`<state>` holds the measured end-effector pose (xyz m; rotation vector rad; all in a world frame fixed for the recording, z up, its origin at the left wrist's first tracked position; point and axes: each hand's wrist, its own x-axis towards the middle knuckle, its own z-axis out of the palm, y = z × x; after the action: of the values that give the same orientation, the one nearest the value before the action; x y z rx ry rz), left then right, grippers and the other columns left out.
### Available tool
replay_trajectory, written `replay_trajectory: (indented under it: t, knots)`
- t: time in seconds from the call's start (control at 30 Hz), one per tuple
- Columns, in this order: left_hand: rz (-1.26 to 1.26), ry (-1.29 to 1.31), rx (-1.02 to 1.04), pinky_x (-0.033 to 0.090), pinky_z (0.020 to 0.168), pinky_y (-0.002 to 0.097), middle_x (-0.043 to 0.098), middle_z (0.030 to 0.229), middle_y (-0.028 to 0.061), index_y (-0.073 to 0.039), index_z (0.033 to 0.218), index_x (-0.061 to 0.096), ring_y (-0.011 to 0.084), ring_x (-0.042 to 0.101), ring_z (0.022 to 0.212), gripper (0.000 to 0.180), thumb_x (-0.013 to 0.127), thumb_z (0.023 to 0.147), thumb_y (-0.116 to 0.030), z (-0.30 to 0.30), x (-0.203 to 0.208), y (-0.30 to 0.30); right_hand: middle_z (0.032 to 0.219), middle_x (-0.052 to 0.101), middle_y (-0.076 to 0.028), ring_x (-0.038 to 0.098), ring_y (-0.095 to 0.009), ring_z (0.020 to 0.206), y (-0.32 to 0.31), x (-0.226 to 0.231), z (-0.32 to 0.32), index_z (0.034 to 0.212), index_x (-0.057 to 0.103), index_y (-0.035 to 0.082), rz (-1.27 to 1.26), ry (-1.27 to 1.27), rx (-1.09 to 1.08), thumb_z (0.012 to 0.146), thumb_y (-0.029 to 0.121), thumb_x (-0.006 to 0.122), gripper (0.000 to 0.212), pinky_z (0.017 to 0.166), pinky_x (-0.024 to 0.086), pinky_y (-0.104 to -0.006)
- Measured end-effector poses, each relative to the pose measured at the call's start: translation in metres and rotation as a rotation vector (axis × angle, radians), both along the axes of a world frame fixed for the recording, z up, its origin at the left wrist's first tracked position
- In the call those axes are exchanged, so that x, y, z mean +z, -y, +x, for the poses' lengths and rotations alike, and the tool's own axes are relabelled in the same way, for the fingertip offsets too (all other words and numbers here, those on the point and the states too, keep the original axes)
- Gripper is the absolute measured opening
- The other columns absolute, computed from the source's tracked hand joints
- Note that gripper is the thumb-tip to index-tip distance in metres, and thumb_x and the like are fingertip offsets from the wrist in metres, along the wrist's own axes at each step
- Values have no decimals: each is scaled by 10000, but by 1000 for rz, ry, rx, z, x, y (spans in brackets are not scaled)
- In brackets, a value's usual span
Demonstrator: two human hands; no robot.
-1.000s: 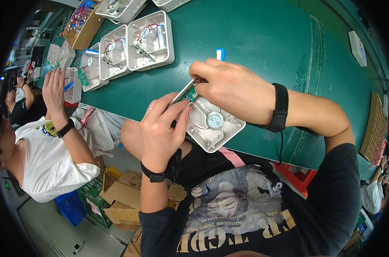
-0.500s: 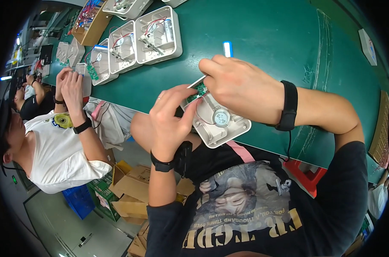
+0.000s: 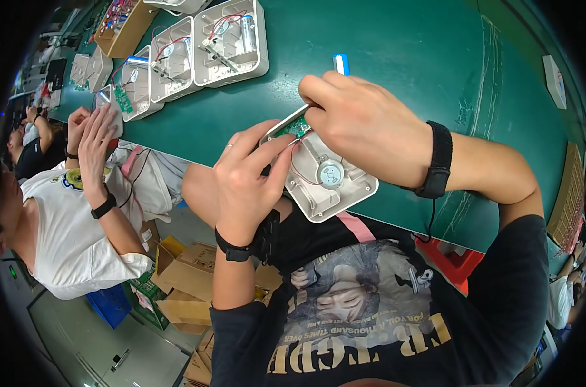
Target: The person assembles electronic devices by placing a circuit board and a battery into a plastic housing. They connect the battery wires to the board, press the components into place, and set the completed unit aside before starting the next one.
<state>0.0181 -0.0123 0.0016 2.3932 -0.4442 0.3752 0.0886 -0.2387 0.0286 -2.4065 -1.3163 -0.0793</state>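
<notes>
A white plastic housing (image 3: 335, 209) is tilted between my hands at the table's near edge, with a round silver disc (image 3: 330, 174) and thin wires inside. A green circuit board (image 3: 297, 127) sits against its far wall. My left hand (image 3: 249, 171) is closed, thumb and fingertips pinching at the board's near end. My right hand (image 3: 364, 126) is curled over the far side of the housing, its fingertips by the wall and the board's other end, partly hidden. Just beyond that hand lies a blue-and-white cylindrical battery (image 3: 341, 63) on the table.
Several similar housings (image 3: 232, 45) with batteries, boards and wires stand in a row at the far left of the green table (image 3: 396, 39). Behind them is a cardboard box (image 3: 122, 39) of wired parts. A co-worker (image 3: 80, 238) sits at my left. A white box (image 3: 554, 80) lies far right.
The view has shifted slightly, so the row of housings sits higher and further left. My left hand has shifted a little along the board. My right hand keeps nearly the same pose.
</notes>
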Motion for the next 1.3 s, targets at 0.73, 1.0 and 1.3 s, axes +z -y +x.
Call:
replay_trajectory:
  t: [0.73, 1.0, 1.3]
  knots:
    - [-417, 41, 412, 547, 779, 347, 748, 1102, 154, 45, 1064, 795, 236, 700, 881, 142, 779, 944, -28, -37, 17, -46, 1195, 773, -57, 716, -157, 1097, -8, -16, 15, 1333, 700, 14, 590, -1189, 260, 1043, 27, 687, 291, 963, 573, -309]
    - [-355, 107, 440, 572, 824, 362, 755, 1096, 152, 38, 1062, 801, 264, 726, 893, 138, 767, 965, -55, -44, 28, -49, 1217, 767, -78, 720, -141, 1083, -24, 6, 2, 1346, 676, -19, 358, -1435, 267, 1012, -30, 705, 336, 960, 585, -316]
    - [-231, 194, 477, 574, 800, 370, 765, 1089, 150, 30, 1058, 808, 284, 732, 885, 135, 784, 953, -53, -53, 35, -36, 1186, 765, -61, 721, -111, 1005, -16, 0, 8, 1284, 699, -17, 389, -1434, 348, 1010, -32, 698, 275, 901, 587, -304]
